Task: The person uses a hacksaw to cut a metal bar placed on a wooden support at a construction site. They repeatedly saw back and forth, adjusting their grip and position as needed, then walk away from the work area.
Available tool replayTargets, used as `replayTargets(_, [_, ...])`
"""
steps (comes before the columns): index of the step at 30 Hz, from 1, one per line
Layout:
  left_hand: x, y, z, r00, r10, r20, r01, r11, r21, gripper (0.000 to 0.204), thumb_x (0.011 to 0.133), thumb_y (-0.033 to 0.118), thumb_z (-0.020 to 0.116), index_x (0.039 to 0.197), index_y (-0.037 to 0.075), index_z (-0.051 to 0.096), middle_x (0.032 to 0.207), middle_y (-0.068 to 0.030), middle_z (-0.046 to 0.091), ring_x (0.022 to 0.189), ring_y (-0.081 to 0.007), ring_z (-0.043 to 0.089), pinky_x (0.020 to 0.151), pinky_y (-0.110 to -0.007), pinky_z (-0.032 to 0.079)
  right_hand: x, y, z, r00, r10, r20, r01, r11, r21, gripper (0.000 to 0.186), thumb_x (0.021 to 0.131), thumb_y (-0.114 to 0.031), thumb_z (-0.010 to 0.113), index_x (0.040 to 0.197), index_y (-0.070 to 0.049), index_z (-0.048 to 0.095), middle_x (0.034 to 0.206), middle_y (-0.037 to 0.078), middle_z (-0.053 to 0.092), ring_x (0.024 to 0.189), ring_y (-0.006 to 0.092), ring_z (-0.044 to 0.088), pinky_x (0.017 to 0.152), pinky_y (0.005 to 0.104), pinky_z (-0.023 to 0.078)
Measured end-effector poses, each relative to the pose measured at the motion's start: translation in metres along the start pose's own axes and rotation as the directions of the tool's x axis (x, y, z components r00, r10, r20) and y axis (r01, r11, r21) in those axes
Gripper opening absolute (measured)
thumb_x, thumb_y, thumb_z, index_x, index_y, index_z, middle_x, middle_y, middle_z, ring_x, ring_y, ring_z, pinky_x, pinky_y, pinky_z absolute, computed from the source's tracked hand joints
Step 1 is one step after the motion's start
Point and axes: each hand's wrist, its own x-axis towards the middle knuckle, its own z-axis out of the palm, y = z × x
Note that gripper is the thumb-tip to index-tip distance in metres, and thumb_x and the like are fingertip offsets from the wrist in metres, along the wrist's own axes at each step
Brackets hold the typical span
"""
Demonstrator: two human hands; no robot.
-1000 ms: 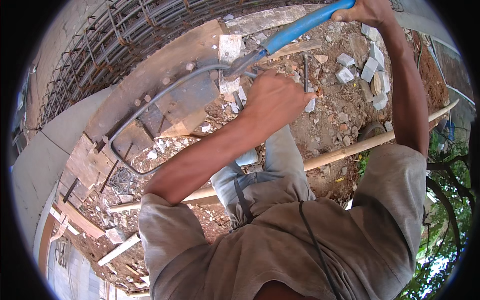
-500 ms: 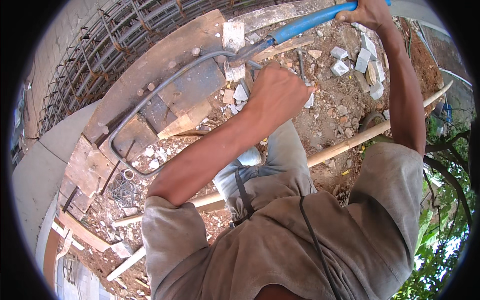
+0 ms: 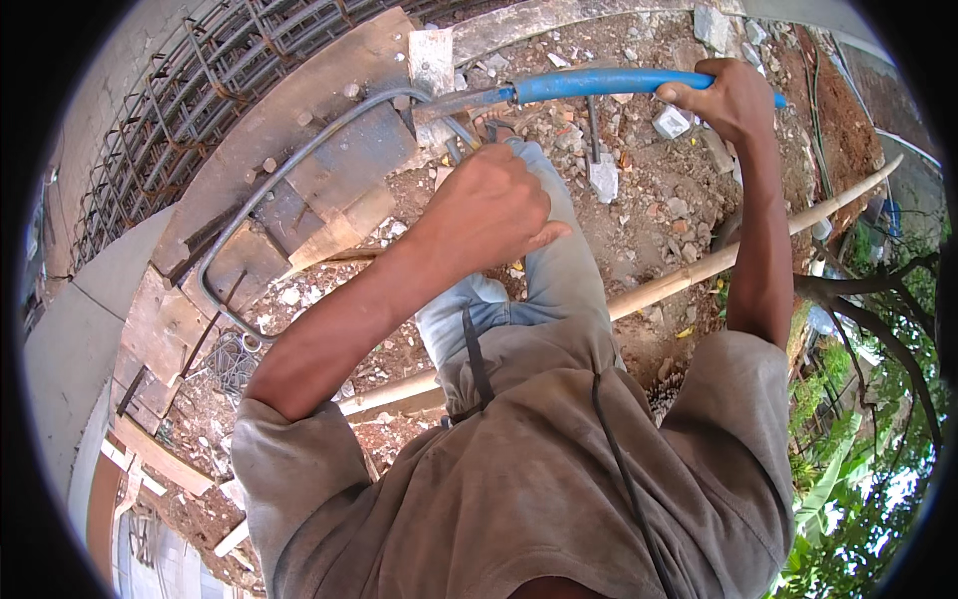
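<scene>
My right hand point(image 3: 736, 98) is wrapped round the far right end of a long blue pipe handle point(image 3: 609, 84). The pipe is fitted over a metal bending lever point(image 3: 464, 101) that lies against a bent steel bar point(image 3: 299, 157). The bar makes a large squared loop over a wooden board point(image 3: 344, 165) on the left, and its bent end runs down toward my left hand point(image 3: 491, 208). That hand is closed in a fist, back upward, beside the bar's end; its fingers curl underneath, so the grip itself is hidden.
A rebar cage point(image 3: 215, 75) lies at the far left. Several pegs point(image 3: 269, 165) stand on the board. A wooden pole point(image 3: 689, 275) crosses behind my legs. Rubble and a white block point(image 3: 671, 122) cover the dirt. Branches point(image 3: 878, 309) and leaves are at right.
The blue handle has swung nearer to me and now lies almost level, my right hand moving with it. Near the lever the bar's end is bent more sharply. My left hand appears lower and further left.
</scene>
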Motion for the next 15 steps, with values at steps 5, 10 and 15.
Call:
replayTargets(5, [-0.001, 0.003, 0.002, 0.999, -0.011, -0.040, 0.012, 1.000, 0.015, 0.040, 0.092, 0.042, 0.064, 0.069, 0.009, 0.067, 0.067, -0.0039, 0.061, 0.072, -0.0203, 0.062, 0.080, -0.032, 0.047, 0.011, 0.003, 0.001, 0.999, 0.004, 0.033, -0.003, 0.999, -0.049, 0.092, 0.050, -0.100, 0.060, 0.058, -0.009, 0.068, 0.048, 0.005, 0.055, 0.051, 0.0264, 0.062, 0.054, 0.0436, 0.049])
replayTargets(10, [-0.006, 0.003, 0.004, 0.991, 0.017, -0.130, -0.017, 1.000, 0.000, 0.041, 0.091, 0.042, 0.066, 0.068, 0.008, 0.066, 0.067, -0.0036, 0.061, 0.071, -0.0200, 0.061, 0.080, -0.032, 0.047, 0.001, 0.003, 0.002, 0.999, 0.047, -0.004, -0.047, 0.997, -0.068, 0.090, 0.051, -0.099, 0.059, 0.063, -0.010, 0.071, 0.049, 0.005, 0.055, 0.052, 0.0264, 0.063, 0.055, 0.0430, 0.050])
replayTargets(15, [-0.016, 0.002, 0.005, 0.991, 0.064, -0.117, -0.067, 0.998, -0.017, 0.044, 0.091, 0.043, 0.066, 0.065, 0.008, 0.066, 0.066, -0.0037, 0.060, 0.072, -0.0201, 0.061, 0.079, -0.032, 0.048, -0.032, -0.010, -0.003, 0.984, 0.179, -0.010, -0.180, 0.980, -0.084, 0.091, 0.052, -0.098, 0.060, 0.068, -0.010, 0.075, 0.050, 0.006, 0.057, 0.054, 0.0264, 0.064, 0.056, 0.0431, 0.050])
